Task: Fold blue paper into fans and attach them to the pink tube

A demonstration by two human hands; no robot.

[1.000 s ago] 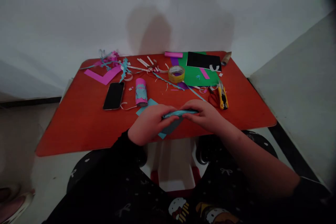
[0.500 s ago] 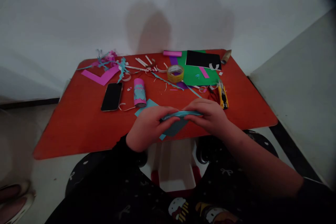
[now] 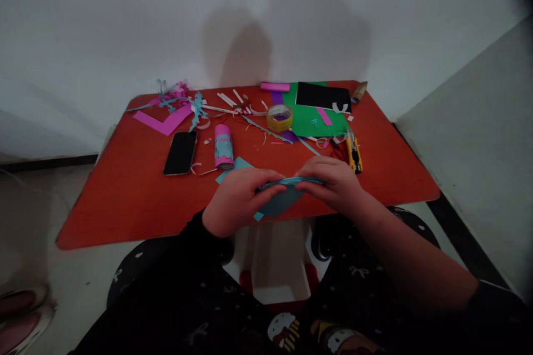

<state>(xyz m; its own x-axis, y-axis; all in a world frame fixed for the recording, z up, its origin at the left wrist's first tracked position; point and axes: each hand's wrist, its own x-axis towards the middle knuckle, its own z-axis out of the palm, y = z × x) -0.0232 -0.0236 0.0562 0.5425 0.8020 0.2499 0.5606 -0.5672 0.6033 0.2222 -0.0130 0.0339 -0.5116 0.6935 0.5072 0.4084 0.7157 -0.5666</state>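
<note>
Near the front edge of the red table, a folded strip of light blue paper stretches between my two hands. My left hand pinches its left end between thumb and fingers. At the other end, my right hand grips it the same way. Below the strip lies a blue paper sheet, partly covered by my hands. A small blue scrap rests by the table's edge. Just beyond my left hand stands or lies a pink tube with blue paper trim.
A phone lies left of the tube. Farther back are a tape roll, green paper, a black sheet, pink paper and several scraps. Beyond my right hand are a yellow cutter and red-handled scissors.
The view has shifted slightly. Both hands keep their pinch on the blue paper strip, which now looks a little flatter and straighter.
</note>
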